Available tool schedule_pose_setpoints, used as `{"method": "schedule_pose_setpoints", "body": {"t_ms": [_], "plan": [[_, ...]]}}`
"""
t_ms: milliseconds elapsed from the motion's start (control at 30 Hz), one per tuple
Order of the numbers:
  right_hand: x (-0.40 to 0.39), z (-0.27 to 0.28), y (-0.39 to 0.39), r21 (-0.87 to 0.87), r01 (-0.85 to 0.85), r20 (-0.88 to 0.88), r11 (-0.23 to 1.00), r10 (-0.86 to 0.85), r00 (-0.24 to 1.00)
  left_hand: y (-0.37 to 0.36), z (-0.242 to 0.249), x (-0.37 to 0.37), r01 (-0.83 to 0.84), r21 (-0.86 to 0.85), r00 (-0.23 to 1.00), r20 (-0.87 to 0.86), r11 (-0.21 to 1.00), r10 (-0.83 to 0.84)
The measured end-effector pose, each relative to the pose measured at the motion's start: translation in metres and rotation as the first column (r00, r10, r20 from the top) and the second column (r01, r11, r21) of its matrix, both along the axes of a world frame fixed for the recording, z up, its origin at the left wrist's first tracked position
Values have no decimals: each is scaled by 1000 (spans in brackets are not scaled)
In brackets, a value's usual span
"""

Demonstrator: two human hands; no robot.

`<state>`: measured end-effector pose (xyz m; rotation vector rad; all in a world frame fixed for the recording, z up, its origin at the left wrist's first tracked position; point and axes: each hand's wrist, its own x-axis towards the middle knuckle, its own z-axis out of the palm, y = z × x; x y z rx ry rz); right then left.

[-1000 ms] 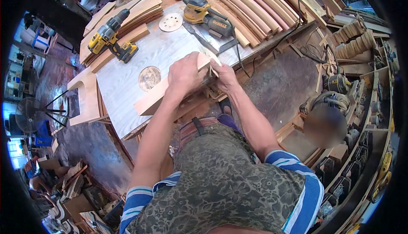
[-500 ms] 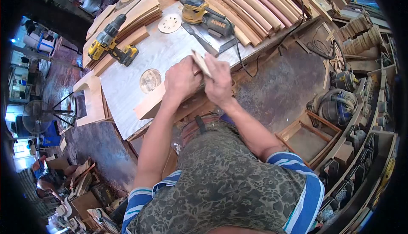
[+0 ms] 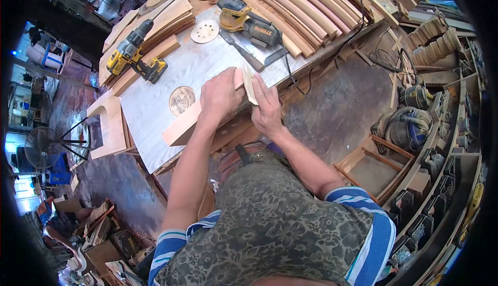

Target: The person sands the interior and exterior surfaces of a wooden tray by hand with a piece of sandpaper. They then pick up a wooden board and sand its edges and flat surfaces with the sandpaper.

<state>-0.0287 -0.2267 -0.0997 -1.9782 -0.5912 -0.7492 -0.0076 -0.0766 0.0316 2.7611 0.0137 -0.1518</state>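
Note:
On the near edge of the pale worktop (image 3: 150,109) lies a light wooden piece (image 3: 182,127), partly under my left arm. My left hand (image 3: 220,93) is closed over its far part, fingers wrapped round it. Against the rounded end of the wood, my right hand (image 3: 266,113) presses a bent pale piece of sandpaper (image 3: 249,85), its fingers lying along the back. My palms hide part of the wood.
A yellow cordless drill (image 3: 132,55), a perforated sanding disc (image 3: 205,31), an orbital sander (image 3: 236,13) and a flat dark tool (image 3: 243,51) lie on the worktop. Curved wood strips (image 3: 295,5) are stacked behind. The sander's cord (image 3: 291,73) hangs over the edge.
My right hand has tilted the sandpaper from a slant across the wood's end to a more upright position against it. My left hand keeps its hold. The view has shifted slightly.

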Motion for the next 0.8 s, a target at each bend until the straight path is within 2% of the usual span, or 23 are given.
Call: {"method": "schedule_pose_setpoints", "body": {"t_ms": [33,67,100,167,233,300,333,400,433,500,533,567,633,667,700,767,800], "plan": [[-3,-9,-1,11,31,19,999,-31,999,1,-2,-2,15,7,1000,10,1000,-15],[-3,-18,0,159,65,-71,985,-55,996,2,-5,-1,12,5,1000,13,1000,-12],[-2,-15,-1,158,61,-71,986,-51,996,3,-8,0,19,18,1000,17,1000,-19],[0,-10,-7,403,103,-331,909,40,943,5,-14,0,27,35,1000,11,999,-27],[-1,1,-8,382,82,-328,921,53,943,6,-16,1,38,47,999,16,998,-39],[-1,8,-3,511,135,-555,849,206,806,5,-16,1,34,43,999,21,998,-35],[2,8,0,512,135,-554,848,207,807,5,-16,1,25,36,999,20,999,-26],[13,12,7,760,210,-534,615,406,742,6,-16,1,28,36,999,17,999,-29],[17,17,8,760,211,-535,615,407,741,6,-16,1,33,35,999,15,999,-33],[24,26,7,934,302,-345,189,690,637,4,-13,-1,25,36,1000,13,999,-26],[27,17,4,943,316,-279,105,768,577,3,-10,-1,20,39,1000,14,999,-20],[31,9,3,943,316,-280,106,767,577,2,-10,0,20,38,1000,13,999,-21],[35,-1,3,975,192,-188,112,875,445,2,-9,1,11,27,1000,2,1000,-11],[36,-6,3,971,163,-231,175,859,456,3,-11,2,9,30,1000,3,1000,-9],[36,1,6,971,162,-230,174,861,453,5,-16,3,16,42,1000,26,999,-17],[31,21,11,811,205,-561,548,630,537,5,-19,2,23,55,999,42,998,-26],[33,15,9,811,208,-562,547,630,536,5,-15,4,19,56,1000,11,998,-20]]}}
